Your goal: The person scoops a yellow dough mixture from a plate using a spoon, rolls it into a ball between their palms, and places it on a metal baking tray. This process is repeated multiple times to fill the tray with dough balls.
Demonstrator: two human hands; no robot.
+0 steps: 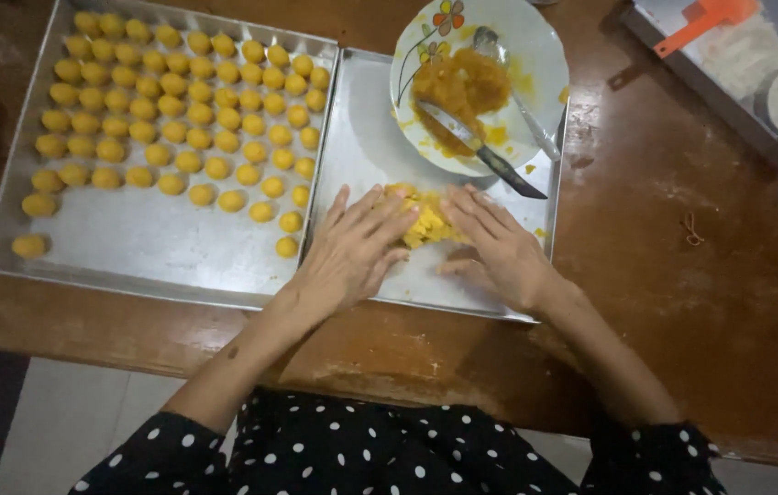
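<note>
My left hand point(352, 246) and my right hand point(496, 247) lie palm down on a metal tray point(361, 147), fingers pressed against a lump of yellow dough point(427, 220) between them. The dough shows between the fingertips of both hands. Behind the dough a white floral plate point(535, 46) holds orange filling point(462, 87), with a knife point(480, 151) and a spoon point(517, 92) resting on it. A second metal tray point(150, 247) to the left carries several rows of small yellow dough balls point(178, 110).
The trays stand on a brown wooden table point(682, 275). At the back right a clear container point(755, 64) holds white flour and an orange scraper point(705, 16). A small rubber band point(689, 229) lies on the wood. Pale floor tiles point(68, 422) show below the table edge.
</note>
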